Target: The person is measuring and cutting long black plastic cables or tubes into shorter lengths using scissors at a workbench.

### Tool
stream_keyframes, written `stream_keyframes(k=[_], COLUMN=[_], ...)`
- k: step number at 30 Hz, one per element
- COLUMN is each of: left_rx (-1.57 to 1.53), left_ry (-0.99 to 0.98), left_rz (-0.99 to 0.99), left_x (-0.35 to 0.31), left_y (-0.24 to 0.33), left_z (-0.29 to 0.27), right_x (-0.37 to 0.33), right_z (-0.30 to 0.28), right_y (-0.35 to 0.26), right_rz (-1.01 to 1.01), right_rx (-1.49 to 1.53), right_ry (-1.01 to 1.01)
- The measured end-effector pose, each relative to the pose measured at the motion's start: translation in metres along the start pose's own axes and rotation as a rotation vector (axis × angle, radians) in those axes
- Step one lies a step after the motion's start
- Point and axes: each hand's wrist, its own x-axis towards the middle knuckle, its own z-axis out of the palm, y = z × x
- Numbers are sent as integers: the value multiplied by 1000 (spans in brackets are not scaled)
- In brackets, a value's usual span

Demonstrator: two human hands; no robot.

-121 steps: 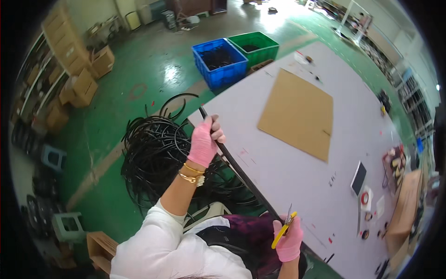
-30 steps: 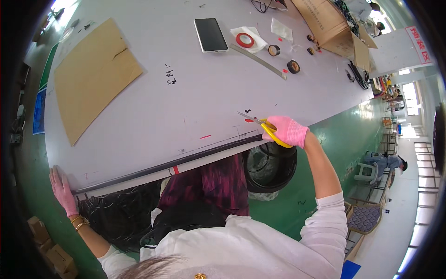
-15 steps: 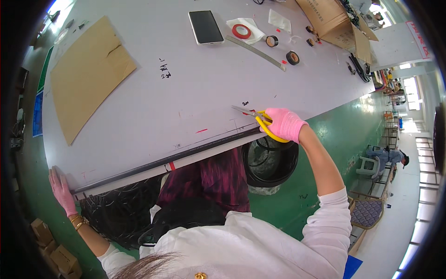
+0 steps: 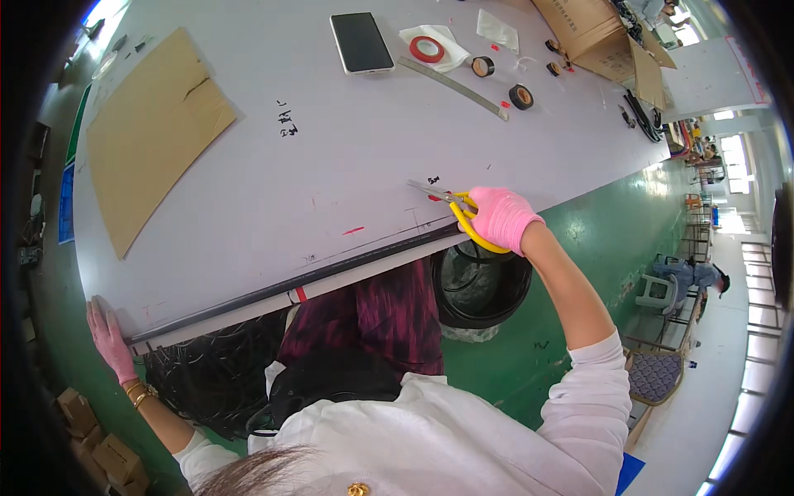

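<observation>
A long black tube (image 4: 331, 269) lies along the near edge of the pale table. In a pink glove, my right hand (image 4: 501, 220) is closed round the yellow-handled scissors (image 4: 466, 217) at the tube's right end. Their blades (image 4: 427, 190) are together or nearly so and point left over the tabletop. Part of the tube's right end is hidden by this hand. My left hand (image 4: 110, 341), also gloved in pink, rests at the table's left corner beside the tube's other end, its fingers stretched out flat.
Cardboard (image 4: 157, 136) lies at the left. Toward the back are a tablet (image 4: 361, 43), a metal ruler (image 4: 455, 87), red tape (image 4: 427, 50), black tape (image 4: 521, 97) and an open carton (image 4: 591, 41). Black bundles (image 4: 215, 376) hang below the near edge; a black bin (image 4: 484, 289) stands right of my legs.
My right hand and the scissors have shifted slightly left and away from me. My left hand stays at the tube's left end.
</observation>
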Motion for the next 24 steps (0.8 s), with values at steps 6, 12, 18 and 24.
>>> stream_keyframes(k=[6,12,18,24], left_rx=[14,-438,-470,-365], left_ry=[-60,-117,-356,-376], left_rz=[-81,522,554,469], left_x=[4,-50,-69,-74], left_y=[86,421,576,592], left_z=[-11,33,19,26], right_x=[-1,3,6,5], right_z=[-5,-3,-1,0], right_y=[1,7,15,18], right_rz=[-43,-86,-148,-182], right_rx=[21,0,30,93], right_ry=[-23,-28,-9,7])
